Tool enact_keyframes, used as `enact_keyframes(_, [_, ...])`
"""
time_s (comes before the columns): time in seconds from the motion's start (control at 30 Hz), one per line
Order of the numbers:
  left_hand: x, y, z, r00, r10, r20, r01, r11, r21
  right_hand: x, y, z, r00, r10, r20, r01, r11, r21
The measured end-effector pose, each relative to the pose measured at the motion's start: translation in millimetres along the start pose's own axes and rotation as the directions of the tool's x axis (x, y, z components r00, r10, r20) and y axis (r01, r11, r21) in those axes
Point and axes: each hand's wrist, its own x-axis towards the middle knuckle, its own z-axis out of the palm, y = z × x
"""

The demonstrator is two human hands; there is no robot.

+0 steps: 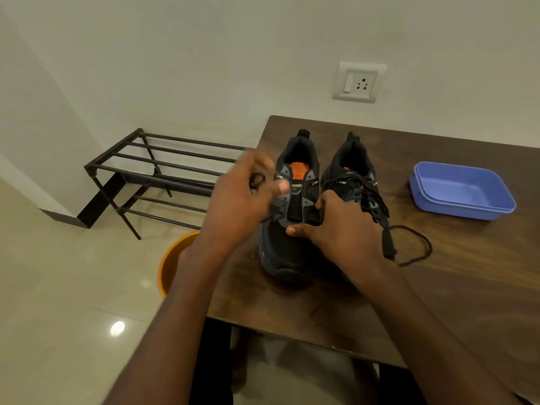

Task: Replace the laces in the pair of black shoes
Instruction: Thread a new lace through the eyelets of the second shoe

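Two black shoes stand side by side on the dark wooden table [438, 287], toes toward me. The left shoe [292, 252] has no lace across its tongue and shows an orange insole. My left hand [236, 203], blurred, is raised beside it and grips a bunched black lace [256, 181], whose end trails to the shoe's lowest left eyelet. My right hand [342, 226] holds the left shoe's right side, thumb on the toe box. The right shoe [358, 182] is laced, with a loose black lace [415, 247] looping onto the table.
An open blue plastic box [464, 191] sits at the table's right. An orange bucket [172, 261] stands on the tiled floor by the table's left edge. A black metal shoe rack [157, 173] is against the wall. A wall socket [358, 83] is above the table.
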Motion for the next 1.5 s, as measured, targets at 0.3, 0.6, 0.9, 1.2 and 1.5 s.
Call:
enact_keyframes(0.3, [-1.3,-14.1,11.5,0.986,-0.066,0.153,0.047,0.991,0.123,-0.5,-2.9,-0.6,1.0,0.017,0.002,-0.017,1.0,-0.002])
enact_keyframes(0.6, [-1.7,2.1,-17.5,0.993,-0.081,-0.088,0.081,0.997,-0.001,2.3,-4.0,-1.7,0.999,0.039,0.016,-0.039,0.999,-0.016])
enact_keyframes(0.9, [-18.1,2.4,-16.7,0.839,-0.534,0.105,0.256,0.557,0.79,13.5,3.9,-13.5,0.989,0.062,0.133,-0.079,0.989,0.126])
enact_keyframes(1.2, [10.0,-24.8,7.8,0.913,-0.291,0.286,0.21,0.936,0.284,4.5,6.7,-30.4,0.916,0.01,0.401,-0.221,0.847,0.483])
enact_keyframes(1.5, [-1.8,30.1,-39.3,0.95,-0.085,0.299,0.202,0.9,-0.386,-17.2,-9.0,-66.8,0.964,-0.25,0.093,0.051,0.515,0.856])
